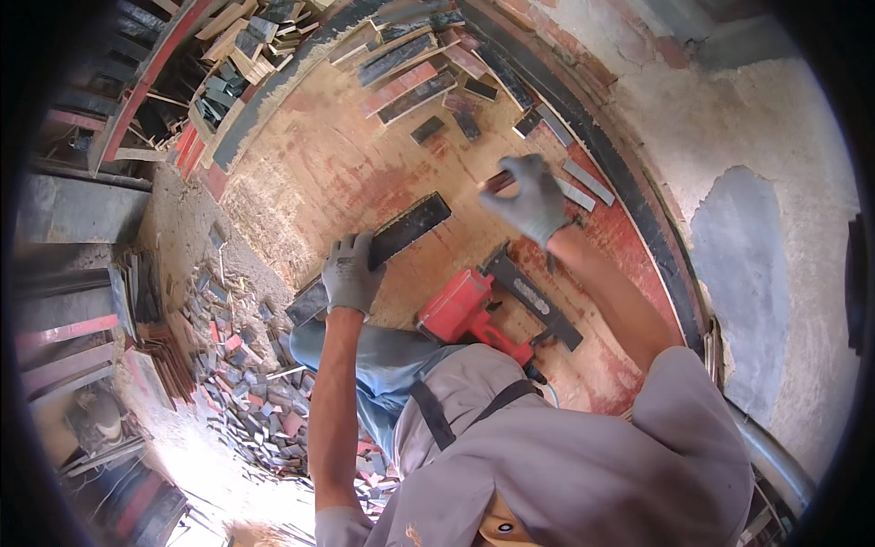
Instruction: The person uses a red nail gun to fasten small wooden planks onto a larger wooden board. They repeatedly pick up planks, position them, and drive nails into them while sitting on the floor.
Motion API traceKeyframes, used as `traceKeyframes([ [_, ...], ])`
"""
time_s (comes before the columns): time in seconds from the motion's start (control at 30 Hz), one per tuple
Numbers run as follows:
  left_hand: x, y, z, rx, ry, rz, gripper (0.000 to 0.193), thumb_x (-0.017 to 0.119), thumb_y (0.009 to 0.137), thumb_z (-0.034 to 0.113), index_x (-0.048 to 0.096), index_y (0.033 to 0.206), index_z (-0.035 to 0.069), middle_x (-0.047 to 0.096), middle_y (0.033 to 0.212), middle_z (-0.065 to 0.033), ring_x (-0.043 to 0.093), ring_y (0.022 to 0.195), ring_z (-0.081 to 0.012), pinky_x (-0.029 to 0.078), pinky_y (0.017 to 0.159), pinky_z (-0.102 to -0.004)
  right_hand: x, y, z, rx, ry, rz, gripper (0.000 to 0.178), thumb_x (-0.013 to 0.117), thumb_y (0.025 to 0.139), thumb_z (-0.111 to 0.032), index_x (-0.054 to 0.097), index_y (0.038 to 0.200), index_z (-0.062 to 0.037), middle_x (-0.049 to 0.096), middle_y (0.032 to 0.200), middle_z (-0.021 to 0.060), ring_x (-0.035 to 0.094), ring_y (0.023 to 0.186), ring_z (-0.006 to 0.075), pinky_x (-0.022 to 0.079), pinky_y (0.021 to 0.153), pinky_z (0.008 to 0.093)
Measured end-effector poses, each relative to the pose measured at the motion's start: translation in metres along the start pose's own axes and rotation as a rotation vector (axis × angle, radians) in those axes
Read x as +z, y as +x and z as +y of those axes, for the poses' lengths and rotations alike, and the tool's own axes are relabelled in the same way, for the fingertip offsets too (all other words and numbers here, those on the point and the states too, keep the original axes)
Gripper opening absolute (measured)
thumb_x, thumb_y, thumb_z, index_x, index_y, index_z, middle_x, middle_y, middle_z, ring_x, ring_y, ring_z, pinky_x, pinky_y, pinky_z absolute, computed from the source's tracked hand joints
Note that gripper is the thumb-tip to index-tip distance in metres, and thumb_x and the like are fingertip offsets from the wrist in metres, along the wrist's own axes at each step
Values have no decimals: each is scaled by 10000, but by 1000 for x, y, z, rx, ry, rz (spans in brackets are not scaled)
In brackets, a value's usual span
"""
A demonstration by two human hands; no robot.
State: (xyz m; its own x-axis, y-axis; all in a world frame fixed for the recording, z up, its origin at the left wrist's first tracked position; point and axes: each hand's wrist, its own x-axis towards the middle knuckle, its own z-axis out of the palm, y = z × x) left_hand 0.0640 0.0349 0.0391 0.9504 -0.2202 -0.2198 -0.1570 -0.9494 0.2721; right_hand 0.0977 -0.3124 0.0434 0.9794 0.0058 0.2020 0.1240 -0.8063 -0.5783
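Observation:
My left hand (351, 272), in a grey glove, is closed over a long black-faced board (412, 228) that lies slantwise on the worktable (319, 137). The glove hides the board's middle. Farther right, my gloved right hand (530, 202) pinches a small dark red wood block (499, 182) just above the tabletop, apart from the board. Close to my body, a red and black nail gun (465, 314) rests on its side, with both hands off it.
Wood strips (406, 91) and loose blocks crowd the table's far end. Two grey strips (588, 182) lie by the right edge, along a plastered wall (729, 128). Offcuts (264, 410) cover the floor at left. Stacked boards (68, 337) stand beyond.

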Motion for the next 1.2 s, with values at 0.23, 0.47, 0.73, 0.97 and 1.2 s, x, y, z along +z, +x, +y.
traceKeyframes([
  [0.23,6,9,-1,25,-50,-16,725,904,719,303,633,1376,160,648,1270,-109,609,1186,-352,526,1001,-501,41,-13,-79,10,-24,-182,565,934,715,-398,681,1109,-82,629,1070,142,606,1028,349,508,880,470],
  [0.47,11,18,49,222,-281,310,949,942,658,444,567,1465,115,564,1483,-162,505,1383,-407,392,1164,-555,17,-56,-65,65,75,80,786,908,776,-399,557,1391,-59,627,1121,176,609,1064,385,533,863,484],
  [0.73,39,38,62,265,-525,410,475,932,748,168,763,1175,49,744,1243,-136,701,1141,-318,562,976,-418,-18,-192,-91,505,-138,-957,974,772,896,-397,276,1601,57,551,1405,357,543,1332,469,460,1089,499],
  [0.97,40,41,66,230,-570,421,410,916,725,118,780,1106,51,755,1223,-119,710,1094,-320,559,945,-424,37,-231,-71,661,245,-622,1195,806,850,-394,45,1649,63,348,1614,348,430,1474,449,328,1249,453],
  [1.2,41,42,65,239,-560,416,414,918,710,101,780,1096,39,757,1215,-118,709,1059,-315,564,911,-410,-18,-192,-77,857,549,-676,1245,879,779,-394,87,1651,9,470,1520,269,522,1386,416,435,1152,457],
])
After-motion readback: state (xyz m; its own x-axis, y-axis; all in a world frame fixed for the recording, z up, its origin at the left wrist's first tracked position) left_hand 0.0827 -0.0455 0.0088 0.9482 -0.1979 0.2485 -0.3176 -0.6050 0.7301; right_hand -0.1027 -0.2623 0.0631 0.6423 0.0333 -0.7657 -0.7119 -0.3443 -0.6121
